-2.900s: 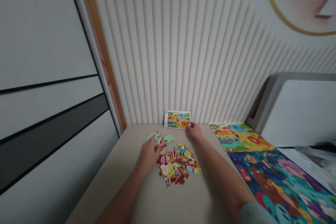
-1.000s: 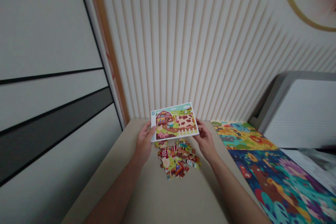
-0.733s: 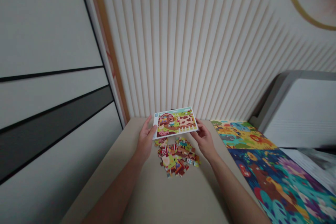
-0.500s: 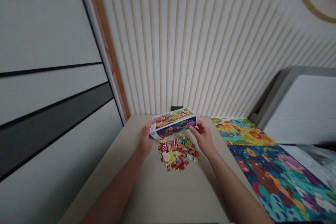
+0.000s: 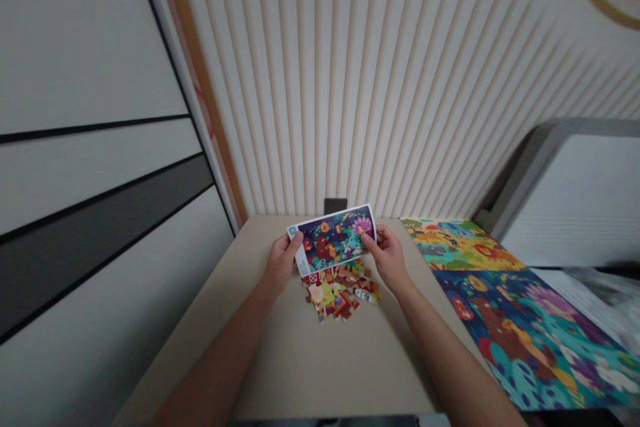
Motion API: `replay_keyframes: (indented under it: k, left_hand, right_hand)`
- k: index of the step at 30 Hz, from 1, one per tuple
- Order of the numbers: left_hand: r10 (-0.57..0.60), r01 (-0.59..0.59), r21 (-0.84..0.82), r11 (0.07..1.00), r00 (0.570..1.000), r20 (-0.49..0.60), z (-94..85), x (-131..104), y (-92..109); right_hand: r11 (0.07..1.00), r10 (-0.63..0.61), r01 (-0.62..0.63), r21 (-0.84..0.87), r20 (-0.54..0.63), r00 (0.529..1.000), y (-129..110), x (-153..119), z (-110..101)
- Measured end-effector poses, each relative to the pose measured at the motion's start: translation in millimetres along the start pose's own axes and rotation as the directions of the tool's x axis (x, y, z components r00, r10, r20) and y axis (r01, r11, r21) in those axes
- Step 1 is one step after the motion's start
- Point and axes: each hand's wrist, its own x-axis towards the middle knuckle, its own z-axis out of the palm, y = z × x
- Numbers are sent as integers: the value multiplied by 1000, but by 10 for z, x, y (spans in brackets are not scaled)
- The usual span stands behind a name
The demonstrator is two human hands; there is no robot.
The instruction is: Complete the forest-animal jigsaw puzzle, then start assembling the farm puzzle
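Both hands hold a folded picture leaflet [image 5: 333, 240] above the table, tilted up toward me. Its front panel is dark blue with colourful animals and has a white border. My left hand [image 5: 283, 260] grips the left end, thumb on the front and fingers behind. At the right end, my right hand [image 5: 389, 255] pinches the edge, its thumb over the printed panel. A loose pile of jigsaw pieces [image 5: 340, 295] in red, yellow and brown lies on the table just below, its far part hidden by the leaflet.
On the right of the beige table [image 5: 320, 367] lie a dark blue animal picture [image 5: 537, 340] and a yellow animal picture [image 5: 460, 243]. A grey-white case-like object [image 5: 575, 193] stands beyond them. The ribbed wall [image 5: 320, 80] has a black socket [image 5: 335, 205]. White panels [image 5: 100, 213] rise at left.
Both hands have turned the leaflet so its dark blue panel faces me; the farm-scene panel seen on top before is out of sight. The pile looks unchanged.
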Motion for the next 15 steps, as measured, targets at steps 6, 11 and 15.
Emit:
replay_keyframes:
  k: [6,11,15]
  left_hand:
    - [-15,13,-59,998,999,-32,33,-1,38]
    - [55,-54,-20,998,998,8,33,-12,121]
    - [111,-132,143,981,983,145,2,4,237]
  right_hand:
    - [1000,3,-3,-25,20,1000,-18,-20,15]
    - [999,-18,19,-50,21,1000,7,-8,10]
    - [979,-110,104,-174,-22,994,31,12,-28]
